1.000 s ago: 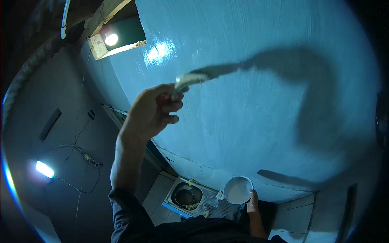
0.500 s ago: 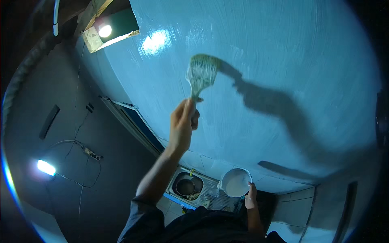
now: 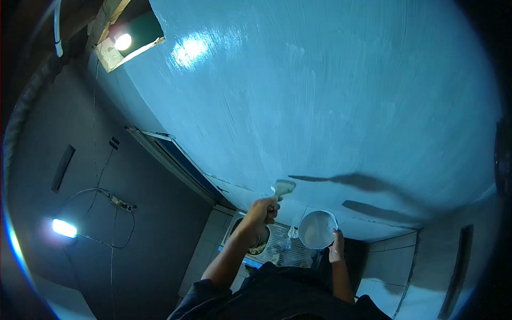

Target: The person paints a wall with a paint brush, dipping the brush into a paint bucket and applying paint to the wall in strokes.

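Observation:
My left hand (image 3: 263,211) is closed around the handle of a wide paint brush (image 3: 284,186). The brush is low, by the bottom of the painted wall, its bristles pointing away from me; I cannot tell whether they touch the wall. Streaky, wet-looking strokes cover the pale blue-lit wall (image 3: 320,106). To the right, my right hand (image 3: 336,247) grips the side of a round white tub (image 3: 304,220) holding whitish liquid, probably paint. The fingers under the tub are partly hidden.
Below my hands is a metal sink with a ribbed drainboard (image 3: 280,244), partly behind my left arm. A lit lamp (image 3: 64,228) and a power strip (image 3: 122,203) with cables hang on the dark left wall. A bulb (image 3: 122,41) glows in the upper-left opening.
My left hand has brought the brush down from the middle of the wall to its lower edge, near the tub. The right hand keeps holding the tub, almost unmoved. The view has shifted slightly.

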A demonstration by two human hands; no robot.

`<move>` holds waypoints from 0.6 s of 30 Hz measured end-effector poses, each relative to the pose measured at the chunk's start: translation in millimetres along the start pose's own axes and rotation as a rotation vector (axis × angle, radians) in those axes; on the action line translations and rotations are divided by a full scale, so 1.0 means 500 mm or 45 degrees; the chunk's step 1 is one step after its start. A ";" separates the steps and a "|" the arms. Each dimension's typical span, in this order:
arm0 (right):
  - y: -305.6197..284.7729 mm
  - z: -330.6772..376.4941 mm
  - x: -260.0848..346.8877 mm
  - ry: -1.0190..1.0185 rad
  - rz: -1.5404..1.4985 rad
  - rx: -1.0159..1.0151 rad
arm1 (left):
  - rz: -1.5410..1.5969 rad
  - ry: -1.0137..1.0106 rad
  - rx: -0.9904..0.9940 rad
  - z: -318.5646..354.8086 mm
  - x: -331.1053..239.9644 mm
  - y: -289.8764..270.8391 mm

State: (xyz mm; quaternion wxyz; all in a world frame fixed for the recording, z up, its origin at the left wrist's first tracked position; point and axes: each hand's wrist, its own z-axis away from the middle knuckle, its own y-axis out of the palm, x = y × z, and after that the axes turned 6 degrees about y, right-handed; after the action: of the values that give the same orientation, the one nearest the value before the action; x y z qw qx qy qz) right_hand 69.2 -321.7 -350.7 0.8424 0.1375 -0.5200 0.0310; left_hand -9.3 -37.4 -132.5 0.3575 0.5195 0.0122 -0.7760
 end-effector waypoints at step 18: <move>0.003 0.002 -0.005 -0.007 -0.024 0.021 | -0.032 1.310 0.340 0.233 -0.455 0.238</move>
State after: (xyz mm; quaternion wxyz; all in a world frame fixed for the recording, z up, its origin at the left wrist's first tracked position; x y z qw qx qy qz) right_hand 67.1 -320.2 -352.3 0.8401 0.1494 -0.5208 0.0269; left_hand 11.7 -48.1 148.4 0.2267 0.8738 0.0934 -0.4199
